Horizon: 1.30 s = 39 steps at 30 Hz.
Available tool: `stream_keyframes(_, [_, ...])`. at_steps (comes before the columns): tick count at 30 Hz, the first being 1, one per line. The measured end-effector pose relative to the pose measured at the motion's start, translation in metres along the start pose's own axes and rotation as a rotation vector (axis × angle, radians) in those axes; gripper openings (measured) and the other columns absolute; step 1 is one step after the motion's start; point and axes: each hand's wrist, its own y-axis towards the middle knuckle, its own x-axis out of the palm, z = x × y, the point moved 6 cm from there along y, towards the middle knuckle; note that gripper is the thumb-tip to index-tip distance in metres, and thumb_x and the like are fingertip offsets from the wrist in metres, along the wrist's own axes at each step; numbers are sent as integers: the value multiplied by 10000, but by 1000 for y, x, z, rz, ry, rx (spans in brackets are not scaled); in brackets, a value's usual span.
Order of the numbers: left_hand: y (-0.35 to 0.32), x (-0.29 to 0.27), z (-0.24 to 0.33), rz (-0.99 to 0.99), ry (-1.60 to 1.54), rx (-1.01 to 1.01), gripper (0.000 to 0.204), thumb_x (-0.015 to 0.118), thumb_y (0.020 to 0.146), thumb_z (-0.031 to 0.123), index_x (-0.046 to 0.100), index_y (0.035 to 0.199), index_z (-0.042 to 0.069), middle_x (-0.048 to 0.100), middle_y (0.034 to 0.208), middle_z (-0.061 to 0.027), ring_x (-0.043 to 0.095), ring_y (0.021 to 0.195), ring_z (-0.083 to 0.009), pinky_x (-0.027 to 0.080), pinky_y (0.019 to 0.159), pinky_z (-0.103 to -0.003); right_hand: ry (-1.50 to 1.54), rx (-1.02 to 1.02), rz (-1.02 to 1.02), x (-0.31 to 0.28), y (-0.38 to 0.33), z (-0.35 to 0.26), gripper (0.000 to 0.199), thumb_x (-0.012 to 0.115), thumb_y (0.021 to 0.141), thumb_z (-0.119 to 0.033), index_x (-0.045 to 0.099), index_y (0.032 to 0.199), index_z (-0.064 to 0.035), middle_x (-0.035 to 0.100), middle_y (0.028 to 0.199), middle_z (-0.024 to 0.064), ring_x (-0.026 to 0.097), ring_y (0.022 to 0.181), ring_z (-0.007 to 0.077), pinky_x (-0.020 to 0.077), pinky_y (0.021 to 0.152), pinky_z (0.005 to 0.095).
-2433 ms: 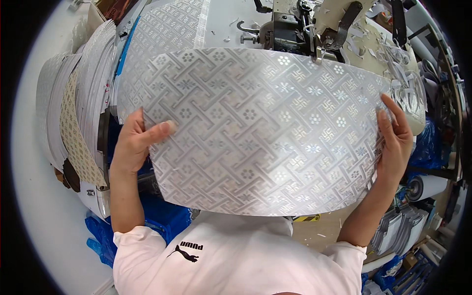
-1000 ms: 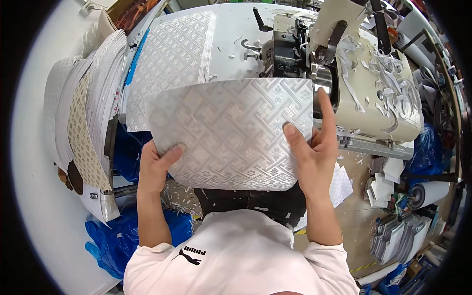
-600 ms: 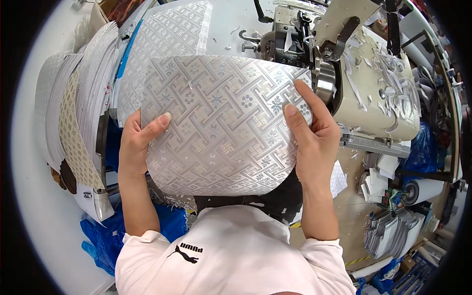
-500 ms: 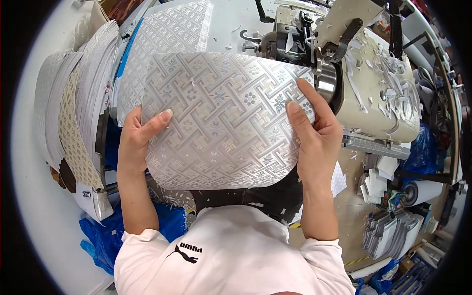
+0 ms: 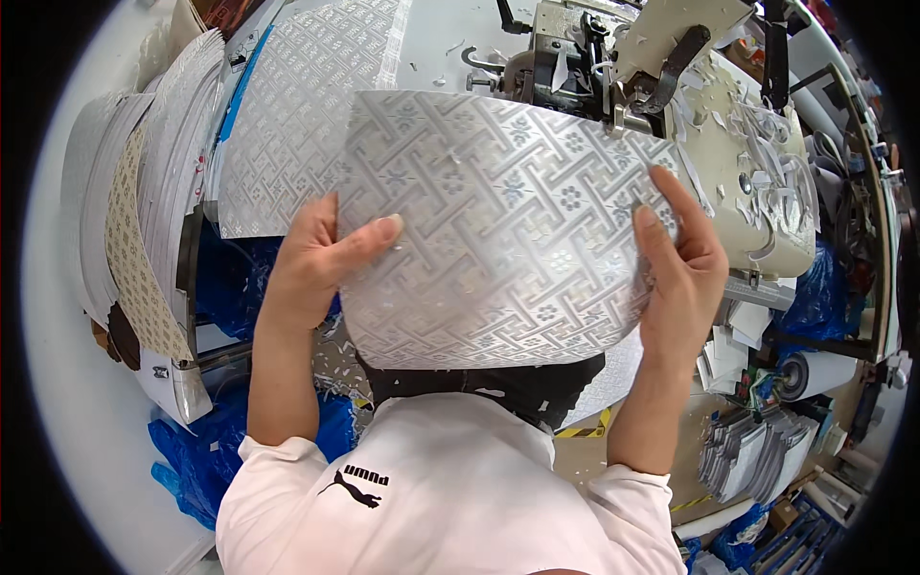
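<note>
Between my two hands is a large silvery sheet (image 5: 498,230) with an embossed lattice and flower pattern, bowed along its lower edge. My left hand (image 5: 331,251) grips its left edge, thumb on top and fingers behind. At the right edge my right hand (image 5: 682,251) pinches it with the thumb in front. The sheet's upper right part lies close to the cream-coloured machine (image 5: 743,182) and covers part of the machine's metal working head (image 5: 628,117); whether they touch I cannot tell.
A stack of similar patterned sheets (image 5: 287,115) lies on the white table at the left. Further left stand curved stacks of sheets (image 5: 187,105). White scraps cover the machine. Blue plastic bags (image 5: 216,450) are below left, and bundled sheets (image 5: 757,450) lie on the floor at right.
Both hands have carried the sheet to the right, toward the machine. More of the stack at the left shows, and the sheet now covers more of the machine's front metal part.
</note>
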Motion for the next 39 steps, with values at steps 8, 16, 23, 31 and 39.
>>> stream_keyframes(8, [18,111,-20,-362,-234,-66,318,678,962,183,641,1193,-32,709,1101,-82,666,935,-117,535,827,-274,-174,-5,-32,-113,32,-20,335,698,934,-55,653,1259,13,723,970,75,624,819,47,472,745,181])
stream_keyframes(16, [39,214,-12,-583,-219,101,333,643,982,203,617,1211,-38,708,1051,-71,645,881,-127,514,788,-322,-521,-100,19,-208,45,-68,440,679,970,-149,572,1379,-27,710,1036,56,617,911,70,471,821,231])
stream_keyframes(23, [13,232,5,-699,417,475,321,645,956,193,629,1228,24,709,1046,-131,663,713,-251,531,700,-373,-1215,-782,-30,-139,-22,-147,525,706,918,-222,561,1398,-66,565,1414,129,530,1321,253,436,1064,389])
stream_keyframes(31, [-65,226,38,-317,749,1442,313,733,865,153,714,1174,201,705,1177,-97,632,646,-158,495,567,-231,-1159,-829,-113,-130,-62,-132,349,698,628,115,711,960,8,738,1025,115,699,1030,303,506,989,419])
stream_keyframes(39, [-102,250,27,-430,806,1626,397,765,813,102,718,1178,251,677,1259,-120,670,730,-140,495,584,-200,-1055,-856,60,-184,-128,-105,321,678,657,137,738,940,-2,746,949,145,725,935,288,565,873,381])
